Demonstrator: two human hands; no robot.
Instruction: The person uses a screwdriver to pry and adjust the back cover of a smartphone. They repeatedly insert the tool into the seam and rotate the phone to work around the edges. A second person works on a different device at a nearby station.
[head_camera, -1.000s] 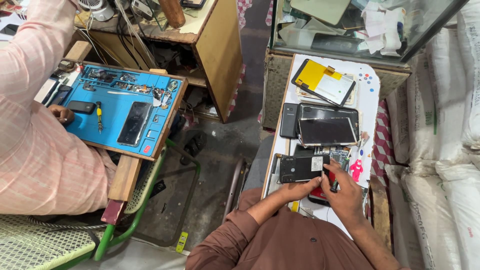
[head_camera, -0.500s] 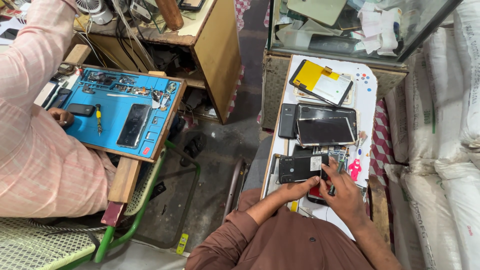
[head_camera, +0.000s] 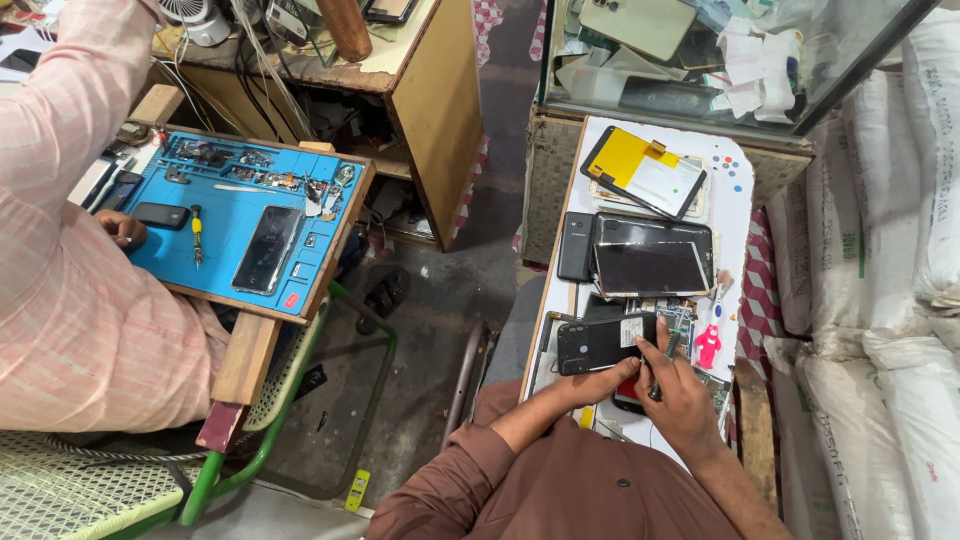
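1. Left hand (head_camera: 600, 383): fingers curled against the near edge of a black phone (head_camera: 603, 342), which lies back-up near the table's near end. The hand steadies the phone; the grip is narrow, thumb side hidden.
2. Right hand (head_camera: 675, 385): closed around a thin green-handled tool (head_camera: 663, 365), held upright like a pen, tip hidden behind the fingers. The hand sits just right of the black phone, touching its right end.
3. White table (head_camera: 735, 190): narrow, running away from the person. A pink toy figure (head_camera: 708, 345) lies just beside the right hand, toward the table's right edge.
4. Mid-table: a dark tablet (head_camera: 650, 268) lies flat, with a small dark phone (head_camera: 575, 246) touching its left side at the left edge.
5. Far end: a phone screen with a yellow back (head_camera: 640, 170), tilted.
6. To the left, apart from the table: another person in a pink shirt (head_camera: 60, 300) sits at a blue work mat (head_camera: 230, 215) carrying a dark phone (head_camera: 266, 250) and small parts; their hand (head_camera: 122, 228) rests at the mat's left edge.
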